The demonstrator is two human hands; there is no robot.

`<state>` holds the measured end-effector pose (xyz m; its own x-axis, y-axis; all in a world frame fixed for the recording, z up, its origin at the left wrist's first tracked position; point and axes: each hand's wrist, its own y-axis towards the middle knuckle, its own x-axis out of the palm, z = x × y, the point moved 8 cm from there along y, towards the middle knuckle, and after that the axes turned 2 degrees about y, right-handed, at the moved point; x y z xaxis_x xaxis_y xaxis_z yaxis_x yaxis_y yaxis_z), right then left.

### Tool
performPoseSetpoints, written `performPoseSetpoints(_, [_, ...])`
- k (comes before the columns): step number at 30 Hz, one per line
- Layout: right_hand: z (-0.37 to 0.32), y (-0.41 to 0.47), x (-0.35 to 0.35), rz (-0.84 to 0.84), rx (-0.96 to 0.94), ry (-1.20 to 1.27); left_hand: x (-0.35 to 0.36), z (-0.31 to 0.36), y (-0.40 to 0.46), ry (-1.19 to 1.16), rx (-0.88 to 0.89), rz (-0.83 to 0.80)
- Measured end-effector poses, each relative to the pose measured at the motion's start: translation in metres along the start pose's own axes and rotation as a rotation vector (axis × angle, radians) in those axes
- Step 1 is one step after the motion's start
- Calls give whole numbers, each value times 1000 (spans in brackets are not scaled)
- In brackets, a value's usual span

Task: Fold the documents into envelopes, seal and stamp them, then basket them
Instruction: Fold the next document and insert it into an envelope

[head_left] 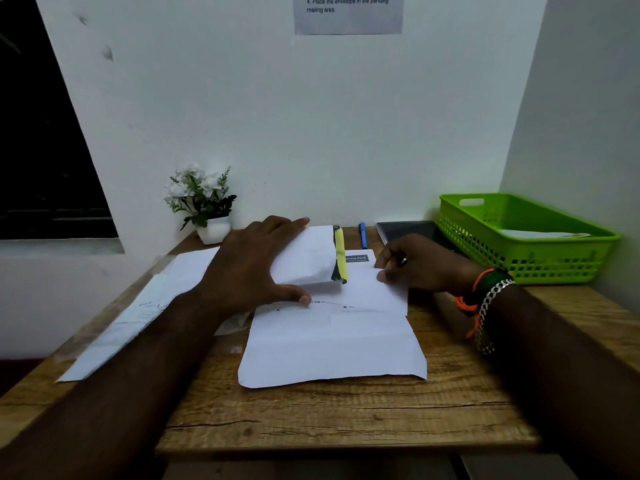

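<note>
Dim, cool, even light; soft shadows; dark window (41, 133) at 9 o'clock; wide-angle bending at edges; slight softness.

Bench (346, 420): brown wood grain. Basket (526, 258), right of frame: lime green, perforated lattice walls. Envelope (308, 258): white, its flap strip (340, 254) yellow edged in black. Document (332, 344): white. Pen (363, 233): blue. Plant (201, 195), upper left: white flowers, white pot.
</note>
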<state>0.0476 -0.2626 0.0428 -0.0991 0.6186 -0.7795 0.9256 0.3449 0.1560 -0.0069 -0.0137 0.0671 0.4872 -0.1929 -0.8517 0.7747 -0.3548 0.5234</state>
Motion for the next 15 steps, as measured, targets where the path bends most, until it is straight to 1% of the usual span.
performPoseSetpoints(3, [3,-5,-14,68,54,249,-5,-9,1,27,-46,42])
performPoseSetpoints(5, [7,-9,-27,156,82,377,-8,-16,1,40,-78,62])
performPoseSetpoints(9, [12,-14,-62,478,25,411,-16,-27,-2,52,-132,116])
performPoseSetpoints(11, [16,-18,-76,588,6,458,-19,-30,-2,97,-151,140])
performPoseSetpoints(13, [16,-21,-84,619,-23,489,-20,-34,-3,133,-191,155])
performPoseSetpoints(15, [12,-22,-83,587,-51,536,-22,-37,-3,144,-223,168])
